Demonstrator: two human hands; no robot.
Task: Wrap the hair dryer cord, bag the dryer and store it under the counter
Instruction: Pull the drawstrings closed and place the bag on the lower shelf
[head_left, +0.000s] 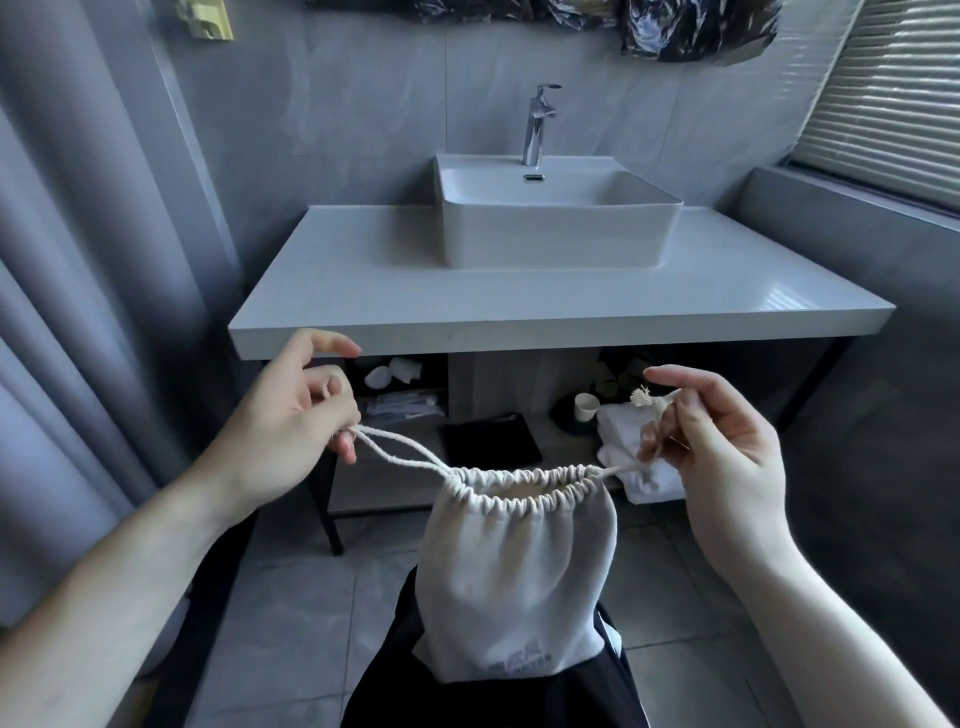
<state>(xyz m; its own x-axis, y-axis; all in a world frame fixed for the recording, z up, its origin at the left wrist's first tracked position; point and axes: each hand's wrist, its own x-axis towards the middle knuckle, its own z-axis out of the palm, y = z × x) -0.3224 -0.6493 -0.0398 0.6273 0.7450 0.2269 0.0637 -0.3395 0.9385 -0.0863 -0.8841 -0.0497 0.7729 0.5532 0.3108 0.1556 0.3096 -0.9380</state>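
A cream cloth drawstring bag (511, 582) hangs in front of me, bulging, its gathered mouth partly drawn in. The hair dryer itself is not visible; whatever fills the bag is hidden by the cloth. My left hand (291, 415) pinches the looped drawstring (395, 452) on the bag's left side. My right hand (727, 447) pinches the knotted cord end (652, 402) on the right side. Both cords are pulled taut and outward. The white counter (519, 306) stands just beyond, with an open shelf (467, 431) underneath it.
A white basin (556, 223) with a chrome tap (537, 124) sits on the counter. Below are folded white towels (623, 431), a paper cup (586, 406), a black tray (488, 439) and small toiletries (400, 389). A grey curtain hangs left, a blind right.
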